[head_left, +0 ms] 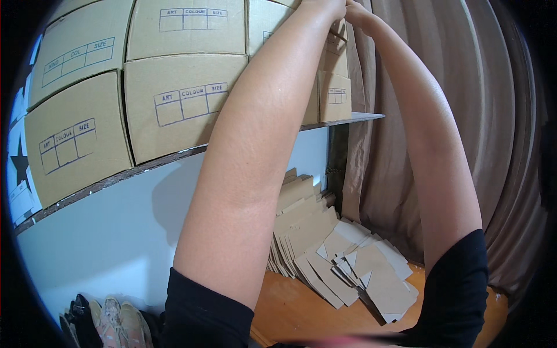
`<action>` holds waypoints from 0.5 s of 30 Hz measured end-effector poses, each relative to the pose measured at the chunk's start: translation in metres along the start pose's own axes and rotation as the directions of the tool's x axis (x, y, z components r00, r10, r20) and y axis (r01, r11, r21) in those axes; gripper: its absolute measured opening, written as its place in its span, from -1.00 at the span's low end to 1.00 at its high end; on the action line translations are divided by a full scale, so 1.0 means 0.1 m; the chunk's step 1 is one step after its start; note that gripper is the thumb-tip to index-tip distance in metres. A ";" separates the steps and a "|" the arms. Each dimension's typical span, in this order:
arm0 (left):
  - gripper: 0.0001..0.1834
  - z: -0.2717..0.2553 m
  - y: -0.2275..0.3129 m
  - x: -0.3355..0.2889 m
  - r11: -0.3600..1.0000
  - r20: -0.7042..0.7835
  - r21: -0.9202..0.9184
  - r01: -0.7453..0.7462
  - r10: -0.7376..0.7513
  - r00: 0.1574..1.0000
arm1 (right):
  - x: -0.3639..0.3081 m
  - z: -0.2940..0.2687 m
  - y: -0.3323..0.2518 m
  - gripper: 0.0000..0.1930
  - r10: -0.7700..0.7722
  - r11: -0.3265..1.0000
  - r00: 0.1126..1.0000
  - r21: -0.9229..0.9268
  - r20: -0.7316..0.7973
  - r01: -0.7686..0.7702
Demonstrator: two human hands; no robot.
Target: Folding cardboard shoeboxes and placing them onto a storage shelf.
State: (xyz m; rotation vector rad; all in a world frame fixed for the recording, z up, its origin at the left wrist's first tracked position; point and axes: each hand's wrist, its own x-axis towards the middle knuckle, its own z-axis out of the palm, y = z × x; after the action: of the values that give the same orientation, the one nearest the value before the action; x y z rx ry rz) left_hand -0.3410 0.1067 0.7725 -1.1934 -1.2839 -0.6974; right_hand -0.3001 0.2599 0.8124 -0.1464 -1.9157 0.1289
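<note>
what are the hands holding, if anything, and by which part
It cannot be told: the left hand and right hand, close together near the cardboard boxes, are partly cut off by the picture's top edge.

You have two hands (358, 16) and one shelf (366, 117) in view, plus four wide cardboard boxes (185, 110) seen nearly whole. You also see two pale shoes (110, 322); the overlapping flat cardboard pieces (380, 278) defy counting.
</note>
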 end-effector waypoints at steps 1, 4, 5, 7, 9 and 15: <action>-0.43 0.00 0.13 -0.03 0.994 0.061 -0.102 0.036 -0.030 0.998 | 0.01 -0.03 0.17 -0.48 -0.121 0.990 0.993 0.075 -0.009 0.122; -0.41 -0.07 0.35 -0.03 0.995 0.049 -0.061 -0.075 0.078 0.996 | 0.15 -0.19 0.47 -0.51 -0.487 0.833 0.872 0.326 0.048 0.447; -0.41 -0.09 0.39 -0.04 0.995 0.049 -0.065 -0.079 0.082 0.995 | 0.17 -0.22 0.48 -0.53 -0.464 0.831 0.886 0.354 0.014 0.430; -0.47 -0.09 0.34 -0.04 0.991 0.000 -0.094 -0.096 0.097 0.995 | 0.10 -0.17 0.41 -0.53 -0.317 0.857 0.948 0.415 -0.041 0.305; -0.52 -0.14 0.27 0.00 0.981 0.023 0.021 -0.192 0.192 0.981 | -0.07 -0.23 0.28 -0.53 -0.152 0.868 0.985 0.464 -0.088 0.175; -0.59 -0.21 0.45 -0.02 0.935 0.182 0.151 -0.321 0.293 0.939 | -0.80 -0.76 0.12 -0.55 0.016 0.956 0.999 -0.295 0.043 -0.003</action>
State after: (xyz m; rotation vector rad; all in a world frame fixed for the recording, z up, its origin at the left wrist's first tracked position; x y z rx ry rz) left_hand -0.2934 0.1003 0.7608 -1.2829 -1.2223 -0.2570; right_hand -0.2011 0.2595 0.7621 -0.3559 -1.9706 -0.1502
